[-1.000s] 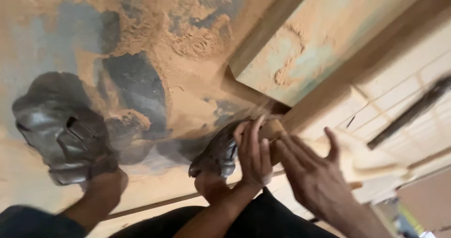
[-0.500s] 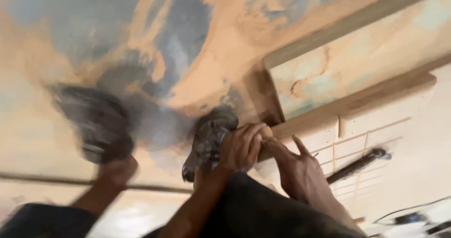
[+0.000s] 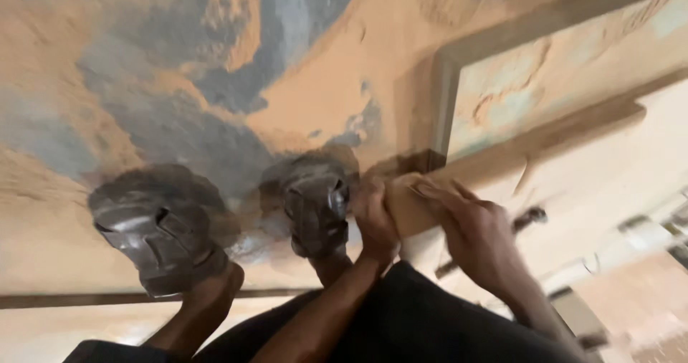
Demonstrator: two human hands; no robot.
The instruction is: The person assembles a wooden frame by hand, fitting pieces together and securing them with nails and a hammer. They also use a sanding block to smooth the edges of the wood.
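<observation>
Down at my feet, the floor point(image 3: 301, 98) is coated in orange sawdust with grey patches showing through. Far left, my one foot sits in a dusty grey sandal point(image 3: 154, 230), flat on the ground. Just right of it, my other foot wears a matching sandal point(image 3: 315, 205), its toe close to a wooden board.

Next comes my left hand point(image 3: 374, 220), fingers curled and closed around the near end of the wooden board point(image 3: 502, 169), touching it right beside that second sandal. My right hand point(image 3: 476, 237) lies on top of the same board end, fingers together and pressed down flat against the pale wood, thumb side toward the left hand. Both hands grip the board where it meets the floor; it runs away to the upper right.

Beyond the board lies a flat panel point(image 3: 566, 83) dusted in sawdust with a bluish tint. Far right, a dark rod-shaped tool point(image 3: 530, 216) lies on pale boards, blurred.

As a judgement, the work looks midway: plenty of sawdust is already made, the board is held but I cannot tell if it is being lifted or set.
</observation>
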